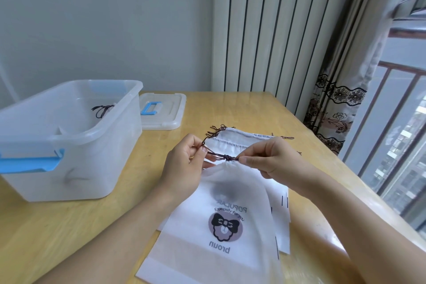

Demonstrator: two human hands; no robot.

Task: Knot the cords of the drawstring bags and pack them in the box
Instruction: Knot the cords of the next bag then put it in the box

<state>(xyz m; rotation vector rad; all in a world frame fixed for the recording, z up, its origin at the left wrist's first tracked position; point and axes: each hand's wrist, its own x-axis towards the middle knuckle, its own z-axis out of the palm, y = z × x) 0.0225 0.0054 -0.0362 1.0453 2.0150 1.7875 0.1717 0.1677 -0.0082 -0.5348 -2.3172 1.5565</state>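
A white drawstring bag [221, 226] with a printed bow figure lies in front of me, its mouth gathered. Its dark brown cord [221, 156] is stretched between my hands, with a small knot near the right end. My left hand [186, 163] pinches the cord's loose ends. My right hand [269, 159] pinches the cord right at the bag's gathered mouth. More white bags [242, 139] lie stacked beneath and behind it, their cords splayed at the far edge. The translucent box [69, 140] with blue latches stands at the left; a knotted bag [103, 109] lies inside.
The box's lid [161, 110], with a blue handle, lies flat on the wooden table [92, 226] behind the box. A radiator, a curtain and a window with a railing line the right side.
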